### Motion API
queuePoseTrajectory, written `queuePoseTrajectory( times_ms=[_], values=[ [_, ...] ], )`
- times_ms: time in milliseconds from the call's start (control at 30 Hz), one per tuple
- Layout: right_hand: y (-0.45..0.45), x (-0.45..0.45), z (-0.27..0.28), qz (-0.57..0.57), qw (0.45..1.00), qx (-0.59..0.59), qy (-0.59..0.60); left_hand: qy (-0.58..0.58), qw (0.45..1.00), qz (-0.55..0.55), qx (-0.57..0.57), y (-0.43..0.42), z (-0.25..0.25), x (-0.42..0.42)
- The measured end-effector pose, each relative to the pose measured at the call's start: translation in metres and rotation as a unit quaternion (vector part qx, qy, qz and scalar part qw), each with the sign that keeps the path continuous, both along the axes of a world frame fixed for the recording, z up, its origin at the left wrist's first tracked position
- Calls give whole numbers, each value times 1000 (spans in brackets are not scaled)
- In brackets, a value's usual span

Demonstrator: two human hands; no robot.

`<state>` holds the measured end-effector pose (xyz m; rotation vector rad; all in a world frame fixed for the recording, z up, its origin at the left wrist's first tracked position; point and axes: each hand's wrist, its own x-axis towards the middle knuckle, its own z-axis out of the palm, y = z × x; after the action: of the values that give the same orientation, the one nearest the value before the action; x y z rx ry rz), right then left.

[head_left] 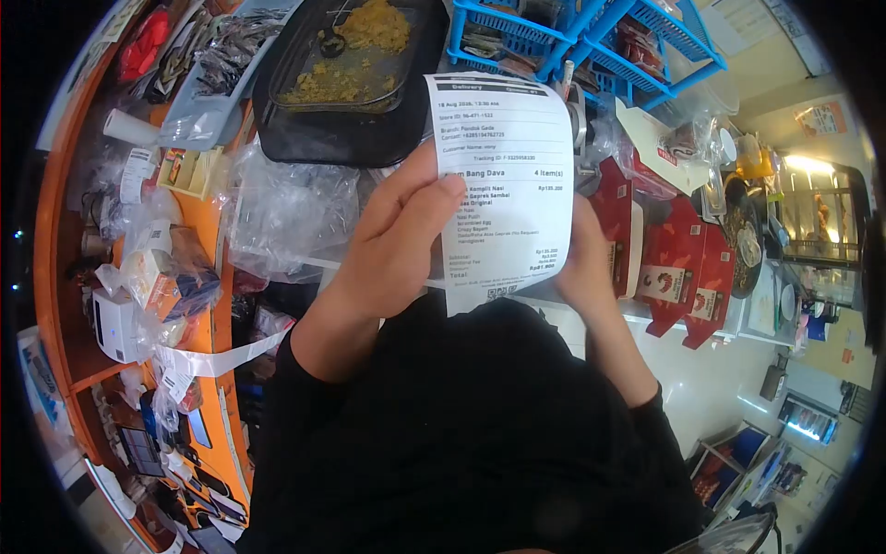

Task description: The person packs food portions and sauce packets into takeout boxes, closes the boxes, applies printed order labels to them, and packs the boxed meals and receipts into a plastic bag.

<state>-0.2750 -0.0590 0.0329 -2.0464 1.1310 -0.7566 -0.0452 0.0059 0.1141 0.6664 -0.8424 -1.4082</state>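
Observation:
A long white printed receipt [517, 212] is held up in front of my body, its text facing me. My left hand [397, 231] pinches its left edge, with the thumb lying on the printed side. Behind the right edge is my right hand [588, 254]; the paper hides most of its fingers, so its grip cannot be made out. Beyond the receipt lies a black tray [277, 129] with yellow-brown crumbly food [374, 28]. Clear plastic bags [291, 212] are to the left of my left hand.
Blue plastic baskets [508, 42] stand at the top. Red printed boxes [683, 268] lie on the right side of the counter. On the left, an orange counter [221, 425] bears a white printer [114, 325], bagged items and a grey-blue bin of cutlery [198, 115].

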Motion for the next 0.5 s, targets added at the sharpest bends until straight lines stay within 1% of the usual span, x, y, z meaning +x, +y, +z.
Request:
queuePoseTrajectory(
  times_ms=[67,133,167,200,267,333,400,500],
  values=[
    [-5,8,-24,-52,992,43,105,10,1000,-1,-6,0,2,-4],
    [0,19,-32,-47,977,-21,209,4,1000,8,-5,2,3,0],
    [9,22,-33,-15,961,-106,257,-7,1000,17,0,2,3,1],
    [12,24,-41,29,969,-100,225,-19,999,25,8,3,3,2],
    [18,29,-57,121,977,-76,161,0,999,26,18,4,2,4],
    [33,34,-76,172,935,-181,251,7,999,21,26,4,0,6],
    [21,34,-91,160,940,-175,245,4,999,21,35,4,-2,6],
    [18,31,-95,131,935,-159,288,6,997,27,65,7,-3,8]
  ],
)
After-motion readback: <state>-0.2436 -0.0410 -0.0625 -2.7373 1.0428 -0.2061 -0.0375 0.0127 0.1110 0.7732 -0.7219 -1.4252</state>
